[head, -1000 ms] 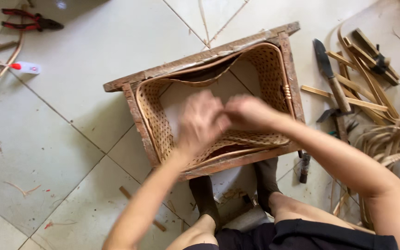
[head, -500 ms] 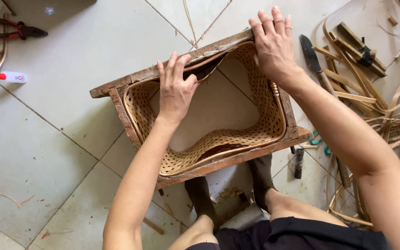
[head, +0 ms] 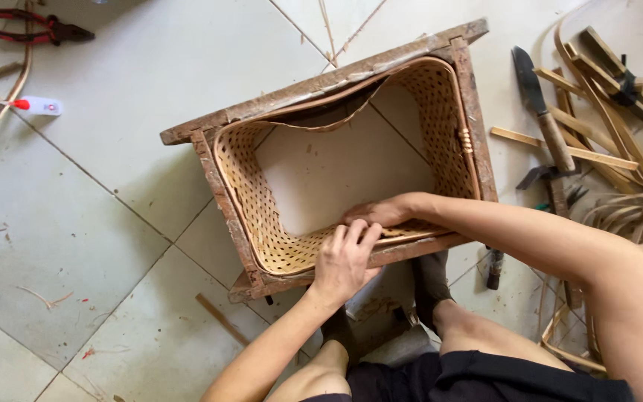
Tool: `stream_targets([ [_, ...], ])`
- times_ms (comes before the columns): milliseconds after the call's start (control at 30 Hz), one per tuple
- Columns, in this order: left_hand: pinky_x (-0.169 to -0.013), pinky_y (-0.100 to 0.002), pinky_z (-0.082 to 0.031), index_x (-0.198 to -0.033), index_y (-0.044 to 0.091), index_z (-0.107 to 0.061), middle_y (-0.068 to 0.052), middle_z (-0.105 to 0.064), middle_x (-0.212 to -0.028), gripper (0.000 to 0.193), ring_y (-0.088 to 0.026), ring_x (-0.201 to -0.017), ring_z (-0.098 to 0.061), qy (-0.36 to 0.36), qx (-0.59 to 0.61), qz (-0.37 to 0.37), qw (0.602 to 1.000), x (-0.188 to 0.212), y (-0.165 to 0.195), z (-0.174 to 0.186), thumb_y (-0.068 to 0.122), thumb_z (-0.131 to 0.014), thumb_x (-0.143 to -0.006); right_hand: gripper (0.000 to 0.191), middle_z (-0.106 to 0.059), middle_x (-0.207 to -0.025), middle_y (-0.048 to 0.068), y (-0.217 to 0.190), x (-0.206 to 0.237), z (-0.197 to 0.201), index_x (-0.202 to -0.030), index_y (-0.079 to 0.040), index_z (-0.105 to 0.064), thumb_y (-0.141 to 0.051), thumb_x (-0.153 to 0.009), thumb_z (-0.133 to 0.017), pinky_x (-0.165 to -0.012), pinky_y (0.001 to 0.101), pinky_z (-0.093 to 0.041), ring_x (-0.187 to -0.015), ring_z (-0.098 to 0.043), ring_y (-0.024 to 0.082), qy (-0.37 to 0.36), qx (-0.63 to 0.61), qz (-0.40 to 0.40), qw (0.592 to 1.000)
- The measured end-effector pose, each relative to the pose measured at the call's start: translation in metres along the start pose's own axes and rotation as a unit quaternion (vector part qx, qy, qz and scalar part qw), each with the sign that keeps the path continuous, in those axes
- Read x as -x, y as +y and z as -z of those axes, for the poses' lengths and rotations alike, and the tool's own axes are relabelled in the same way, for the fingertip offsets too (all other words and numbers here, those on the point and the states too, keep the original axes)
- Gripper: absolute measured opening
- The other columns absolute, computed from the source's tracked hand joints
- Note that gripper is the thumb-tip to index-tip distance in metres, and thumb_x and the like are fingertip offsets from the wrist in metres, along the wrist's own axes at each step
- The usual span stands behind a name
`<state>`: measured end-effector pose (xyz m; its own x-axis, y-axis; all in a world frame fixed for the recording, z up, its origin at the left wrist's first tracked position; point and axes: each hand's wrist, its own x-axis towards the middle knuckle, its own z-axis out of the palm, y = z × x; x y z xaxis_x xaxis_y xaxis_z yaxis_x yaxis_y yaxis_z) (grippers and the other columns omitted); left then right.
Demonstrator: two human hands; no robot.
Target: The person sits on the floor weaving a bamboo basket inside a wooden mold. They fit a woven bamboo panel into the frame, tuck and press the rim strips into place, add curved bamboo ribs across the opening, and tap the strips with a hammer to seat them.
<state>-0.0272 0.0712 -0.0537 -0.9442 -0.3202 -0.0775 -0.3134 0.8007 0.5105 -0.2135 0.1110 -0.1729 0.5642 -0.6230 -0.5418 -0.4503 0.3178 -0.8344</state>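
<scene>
A floor-level craft workshop: pale tiled floor (head: 113, 223) strewn with bamboo strips (head: 619, 171), a knife (head: 541, 112) right, red pliers (head: 35, 26) far left, a woven basket (head: 262, 216) in its wooden frame (head: 321, 82).

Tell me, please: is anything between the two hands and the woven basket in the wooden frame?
Nothing visible: the left hand and right hand already rest on the woven basket, at its near side.

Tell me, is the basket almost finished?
Partly. Done: the woven sides already line the wooden frame all around. In hand: the left hand presses the near rim, and the right hand works inside the near wall. Left: there is no bottom yet, with floor tile showing through, and the far rim strip sags loose.
</scene>
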Motion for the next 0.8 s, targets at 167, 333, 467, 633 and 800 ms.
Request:
stream_targets([
  [167, -0.08, -0.041, -0.057, -0.126, 0.016, -0.062, -0.005, -0.062, -0.109, 0.068, -0.024, -0.095, -0.065, -0.01, 0.019, -0.019, 1.0, 0.008, -0.011, -0.011, 0.034, -0.092, -0.068, 0.061, -0.039, -0.161, 0.009, 0.008, -0.004, -0.013, -0.151, -0.015, -0.046, -0.041, -0.096, -0.051, -0.124, 0.0431, -0.022, -0.151, -0.032, 0.028, -0.02, 0.13, 0.025, 0.991],
  [333, -0.079, -0.04, -0.058, -0.126, 0.014, -0.062, -0.007, -0.064, -0.107, 0.064, -0.024, -0.092, -0.067, -0.022, 0.043, -0.027, 0.998, 0.008, -0.014, -0.006, 0.039, -0.088, -0.073, 0.063, -0.031, -0.164, 0.008, -0.001, -0.007, -0.012, -0.155, -0.018, -0.039, -0.04, -0.098, -0.052, -0.125, 0.045, -0.014, -0.153, -0.023, 0.028, -0.05, 0.093, -0.002, 0.994],
  [467, -0.073, -0.041, -0.058, -0.138, 0.017, -0.059, -0.011, -0.065, -0.105, 0.074, -0.028, -0.096, -0.066, -0.157, 0.15, 0.004, 0.976, -0.034, -0.034, 0.022, 0.064, -0.07, -0.083, 0.054, -0.05, -0.154, 0.013, -0.005, -0.006, 0.007, -0.149, -0.018, -0.048, -0.044, -0.101, -0.046, -0.122, 0.0402, -0.038, -0.146, -0.045, 0.027, -0.052, -0.216, -0.09, 0.971],
  [633, -0.108, -0.055, -0.045, -0.142, 0.007, -0.045, -0.019, -0.059, -0.138, 0.097, -0.031, -0.128, -0.056, 0.256, -0.196, -0.092, 0.942, -0.145, -0.109, 0.044, 0.071, -0.065, -0.073, 0.043, -0.066, -0.133, 0.019, -0.005, -0.022, 0.082, -0.136, -0.007, -0.062, -0.032, -0.103, -0.049, -0.103, 0.0443, -0.055, -0.122, -0.065, 0.031, 0.157, -0.086, -0.027, 0.983],
  [800, -0.073, -0.039, -0.053, -0.139, 0.003, -0.048, -0.013, -0.062, -0.105, 0.091, -0.024, -0.085, -0.061, 0.136, -0.232, -0.073, 0.96, -0.193, -0.145, 0.036, 0.071, -0.072, -0.084, 0.043, -0.07, -0.119, 0.024, -0.011, -0.034, 0.13, -0.134, -0.004, -0.059, -0.034, -0.107, -0.045, -0.09, 0.0486, -0.059, -0.102, -0.071, 0.037, 0.202, 0.036, -0.166, 0.964],
])
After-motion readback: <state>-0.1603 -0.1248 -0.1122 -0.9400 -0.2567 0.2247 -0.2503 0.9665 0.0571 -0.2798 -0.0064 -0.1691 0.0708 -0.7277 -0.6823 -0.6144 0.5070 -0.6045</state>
